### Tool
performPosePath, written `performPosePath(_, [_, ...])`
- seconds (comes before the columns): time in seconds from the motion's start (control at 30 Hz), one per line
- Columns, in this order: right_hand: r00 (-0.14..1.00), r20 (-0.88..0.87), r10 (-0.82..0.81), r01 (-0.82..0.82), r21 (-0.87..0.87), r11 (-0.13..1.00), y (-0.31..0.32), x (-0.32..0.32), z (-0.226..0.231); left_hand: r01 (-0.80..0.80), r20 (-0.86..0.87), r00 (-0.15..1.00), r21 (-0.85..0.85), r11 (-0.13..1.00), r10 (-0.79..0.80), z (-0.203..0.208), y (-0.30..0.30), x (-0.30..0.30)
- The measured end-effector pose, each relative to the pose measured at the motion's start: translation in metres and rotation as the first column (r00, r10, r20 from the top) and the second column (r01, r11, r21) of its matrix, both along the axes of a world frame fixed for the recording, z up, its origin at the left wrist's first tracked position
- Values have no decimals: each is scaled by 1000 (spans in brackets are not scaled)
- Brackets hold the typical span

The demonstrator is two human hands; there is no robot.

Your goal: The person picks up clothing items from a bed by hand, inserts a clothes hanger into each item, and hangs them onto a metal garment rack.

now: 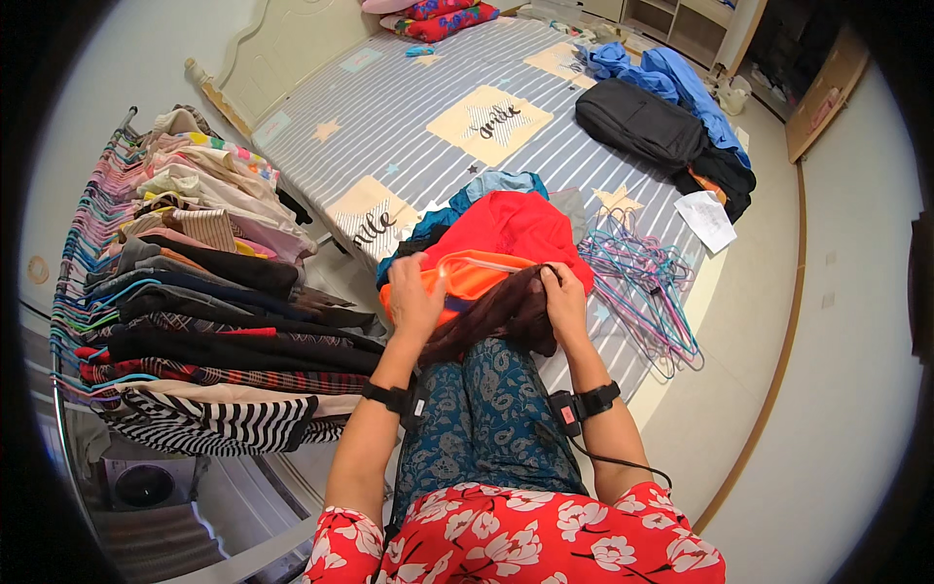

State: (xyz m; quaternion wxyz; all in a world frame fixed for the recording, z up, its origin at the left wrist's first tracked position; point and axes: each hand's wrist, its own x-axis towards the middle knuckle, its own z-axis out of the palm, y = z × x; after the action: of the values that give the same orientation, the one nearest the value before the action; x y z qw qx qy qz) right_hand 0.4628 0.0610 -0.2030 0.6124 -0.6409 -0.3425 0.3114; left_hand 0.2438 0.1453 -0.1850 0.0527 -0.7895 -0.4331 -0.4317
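A dark brown, thin garment (501,316) drapes over my knees at the edge of the bed. My right hand (564,300) pinches its upper right edge between thumb and fingers. My left hand (416,297) rests against an orange garment (477,265) with a pale edge, its thumb apart from its fingers. Behind these lies a bright red garment (516,226), heaped on the bed with teal and black clothes (457,214) partly hidden under it. What the left fingertips touch underneath is hard to make out.
Tangled coloured hangers (642,287) lie right of the pile on the bed (336,97). Beyond are a black backpack (637,122), blue clothing (686,83) and a white paper (705,221). A rack of hung clothes (233,336) stands close on the left.
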Motion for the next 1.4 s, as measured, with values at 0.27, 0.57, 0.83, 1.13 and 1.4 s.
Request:
performPosePath(0.27, [655, 731, -191, 20, 236, 972, 0, -19, 39, 48, -2, 998, -596, 801, -61, -57, -54, 31])
performPosePath(0.57, [993, -31, 110, -103, 174, 979, -20, -1, 63, 170, 172, 982, -606, 777, -81, -69, -39, 27])
performPosePath(0.83, [753, 543, 373, -319, -194, 928, -48, -45, 12, 468, 495, 858, -647, 602, -134, -10, -35, 35])
performPosePath(1.13, [481, -802, 354, -377, 175, 910, -68, 1, 31, 472, 529, 843, -643, 603, -95, 55, -17, 49])
performPosePath(1.4, [886, -281, -368, 329, -177, 927, -68, 39, -105, 475, 472, 880, -879, -49, 62, -48, -55, 103])
